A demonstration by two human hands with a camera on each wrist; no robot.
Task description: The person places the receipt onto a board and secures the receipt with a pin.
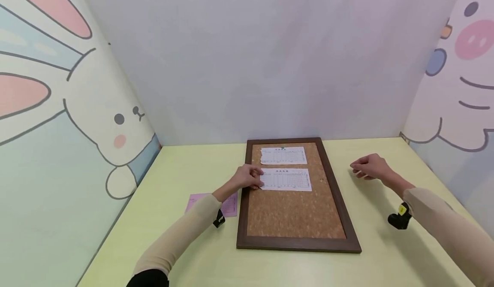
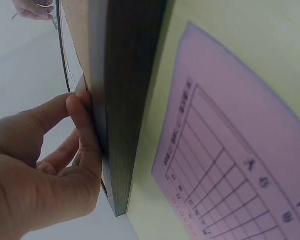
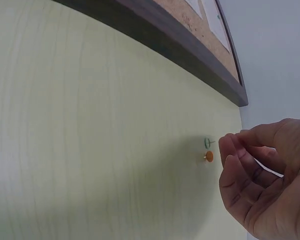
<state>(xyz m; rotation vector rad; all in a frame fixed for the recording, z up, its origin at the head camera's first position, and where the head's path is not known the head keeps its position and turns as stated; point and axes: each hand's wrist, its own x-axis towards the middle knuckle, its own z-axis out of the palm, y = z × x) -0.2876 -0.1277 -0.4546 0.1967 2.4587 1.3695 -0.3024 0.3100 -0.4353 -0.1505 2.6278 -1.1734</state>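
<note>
Nearest: black cuff (image 1: 148,278) on left beige sleeve (image 1: 185,231), reaching in from near left; right beige sleeve (image 1: 444,227) from near right; small black device at each wrist.

Left hand (image 1: 247,177): over left side of board, thumb and forefinger brought together on left edge of lower white slip.

Right hand (image 1: 372,167): above table to right of board, fingers bent, thumb and fingertips close together; anything between the tips, cannot tell.

Corkboard (image 1: 293,214): dark brown frame, flat on table, middle, long side running near to far.

Lower white slip (image 1: 287,179): printed grid, on cork, just nearer than upper slip.

Upper white slip (image 1: 283,155): printed grid, uneven left edge, far part of cork; green pin (image 1: 283,148) at its far edge, around the middle.

Pink slip (image 1: 230,205): printed grid, on table just left of frame, partly behind left sleeve in head view.

Loose pins on table, right of board, close together, near right fingertips: one green (image 3: 207,143), one orange (image 3: 209,156).

Table (image 1: 200,162): pale yellow-green, faint grain.

Surround: plain pale far wall (image 1: 247,64); cartoon rabbit (image 1: 100,119) on left wall; pink-snouted cartoon animal (image 1: 472,42) on right wall.
</note>
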